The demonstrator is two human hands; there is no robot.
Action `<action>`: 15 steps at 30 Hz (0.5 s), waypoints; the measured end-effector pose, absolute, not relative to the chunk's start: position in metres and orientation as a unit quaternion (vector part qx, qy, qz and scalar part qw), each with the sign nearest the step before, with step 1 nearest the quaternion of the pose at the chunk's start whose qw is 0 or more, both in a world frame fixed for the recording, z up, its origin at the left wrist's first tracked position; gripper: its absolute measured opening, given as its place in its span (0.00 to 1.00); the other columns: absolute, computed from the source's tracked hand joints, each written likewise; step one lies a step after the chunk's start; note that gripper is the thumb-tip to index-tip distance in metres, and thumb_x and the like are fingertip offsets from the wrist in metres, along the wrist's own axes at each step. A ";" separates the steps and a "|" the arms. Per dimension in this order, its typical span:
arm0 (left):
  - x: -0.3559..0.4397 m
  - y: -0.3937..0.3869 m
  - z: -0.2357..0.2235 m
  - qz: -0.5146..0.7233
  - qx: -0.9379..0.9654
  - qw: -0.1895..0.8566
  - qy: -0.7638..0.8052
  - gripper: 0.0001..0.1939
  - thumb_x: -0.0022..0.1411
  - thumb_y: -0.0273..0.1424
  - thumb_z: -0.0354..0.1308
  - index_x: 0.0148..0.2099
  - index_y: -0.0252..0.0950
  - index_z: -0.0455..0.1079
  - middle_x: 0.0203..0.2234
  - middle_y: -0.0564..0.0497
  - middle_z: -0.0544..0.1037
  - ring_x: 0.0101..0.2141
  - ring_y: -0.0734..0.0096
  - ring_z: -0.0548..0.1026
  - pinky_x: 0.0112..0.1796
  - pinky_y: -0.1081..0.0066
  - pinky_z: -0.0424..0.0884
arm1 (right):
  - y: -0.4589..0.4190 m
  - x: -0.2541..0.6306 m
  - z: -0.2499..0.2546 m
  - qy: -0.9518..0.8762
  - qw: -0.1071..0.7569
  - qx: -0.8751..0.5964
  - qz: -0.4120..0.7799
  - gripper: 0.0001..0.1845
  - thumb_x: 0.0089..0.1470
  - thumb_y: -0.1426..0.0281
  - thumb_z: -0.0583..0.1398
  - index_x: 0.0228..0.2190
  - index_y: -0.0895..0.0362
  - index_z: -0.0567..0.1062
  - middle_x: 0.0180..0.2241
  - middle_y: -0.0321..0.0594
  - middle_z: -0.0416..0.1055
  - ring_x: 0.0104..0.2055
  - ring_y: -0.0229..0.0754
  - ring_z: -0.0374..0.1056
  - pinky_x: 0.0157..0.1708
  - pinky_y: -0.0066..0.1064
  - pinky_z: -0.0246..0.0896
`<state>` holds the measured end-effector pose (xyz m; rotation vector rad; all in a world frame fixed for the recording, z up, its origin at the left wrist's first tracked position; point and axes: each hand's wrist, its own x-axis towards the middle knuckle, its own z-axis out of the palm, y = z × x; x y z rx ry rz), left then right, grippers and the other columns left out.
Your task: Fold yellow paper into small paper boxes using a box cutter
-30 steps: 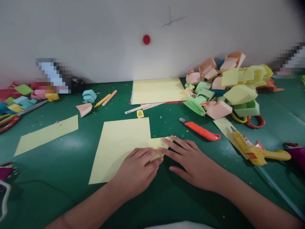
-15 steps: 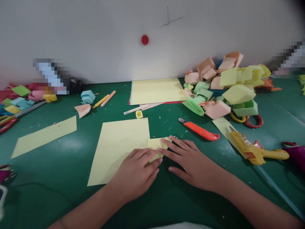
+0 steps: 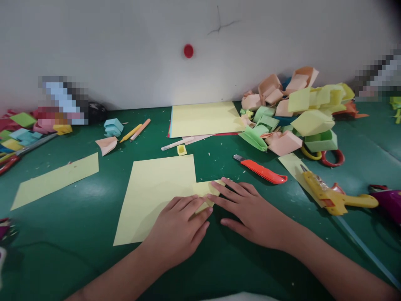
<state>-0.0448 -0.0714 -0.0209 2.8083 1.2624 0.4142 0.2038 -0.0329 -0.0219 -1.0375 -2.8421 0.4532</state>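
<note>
Beneath my fingertips lies a small folded piece of pale yellow paper (image 3: 203,189), flat on the green table. My left hand (image 3: 180,228) rests palm down with its fingers stretched out over the paper's left and lower part. From the other side, my right hand (image 3: 250,215) spreads its fingers and presses their tips on the paper's right part. Part of the folds is hidden under both hands. A large pale yellow sheet (image 3: 156,184) lies to the left, partly under my left hand and forearm.
An orange utility knife (image 3: 263,171) lies beyond my right hand, and a yellow glue gun (image 3: 335,194) is farther right. Folded paper boxes (image 3: 285,144) pile up at the back right. A stack of coloured paper (image 3: 203,119) lies by the white wall. A yellow strip (image 3: 59,179) lies left.
The view has shifted slightly, so things sit a little farther left in it. Both hands stay in nearly the same place on the folded paper.
</note>
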 end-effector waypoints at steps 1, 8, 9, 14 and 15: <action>-0.044 -0.071 -0.020 0.135 0.904 0.016 0.406 0.16 0.72 0.32 0.50 0.56 0.39 0.75 0.52 0.47 0.79 0.49 0.57 0.76 0.47 0.56 0.73 | -0.033 0.204 -0.022 -0.928 0.042 -0.339 0.148 0.34 0.69 0.60 0.52 0.71 0.43 0.47 0.73 0.37 0.46 0.74 0.57 0.42 0.62 0.59 0.55; -0.045 -0.072 -0.020 0.141 0.900 0.010 0.411 0.16 0.72 0.32 0.50 0.55 0.40 0.76 0.51 0.48 0.79 0.49 0.57 0.76 0.46 0.56 0.73 | -0.031 0.204 -0.021 -0.929 0.032 -0.337 0.152 0.35 0.69 0.58 0.51 0.71 0.42 0.45 0.73 0.36 0.44 0.74 0.56 0.42 0.62 0.59 0.54; -0.045 -0.072 -0.021 0.139 0.901 0.010 0.411 0.16 0.72 0.32 0.50 0.55 0.40 0.76 0.51 0.48 0.79 0.49 0.57 0.76 0.47 0.56 0.73 | -0.031 0.204 -0.021 -0.929 0.034 -0.337 0.151 0.35 0.69 0.58 0.52 0.71 0.42 0.45 0.73 0.37 0.44 0.74 0.56 0.42 0.62 0.59 0.54; -0.045 -0.072 -0.020 0.138 0.902 0.008 0.410 0.16 0.73 0.32 0.49 0.55 0.39 0.76 0.51 0.48 0.79 0.49 0.58 0.76 0.47 0.56 0.73 | -0.031 0.204 -0.023 -0.930 0.044 -0.334 0.146 0.36 0.68 0.59 0.52 0.71 0.43 0.45 0.73 0.38 0.46 0.73 0.57 0.42 0.61 0.59 0.55; -0.045 -0.072 -0.020 0.137 0.902 0.008 0.410 0.16 0.73 0.32 0.49 0.55 0.40 0.76 0.51 0.48 0.79 0.49 0.58 0.76 0.47 0.56 0.72 | -0.031 0.205 -0.023 -0.930 0.043 -0.334 0.146 0.35 0.68 0.59 0.52 0.71 0.43 0.45 0.73 0.38 0.46 0.73 0.57 0.42 0.61 0.59 0.55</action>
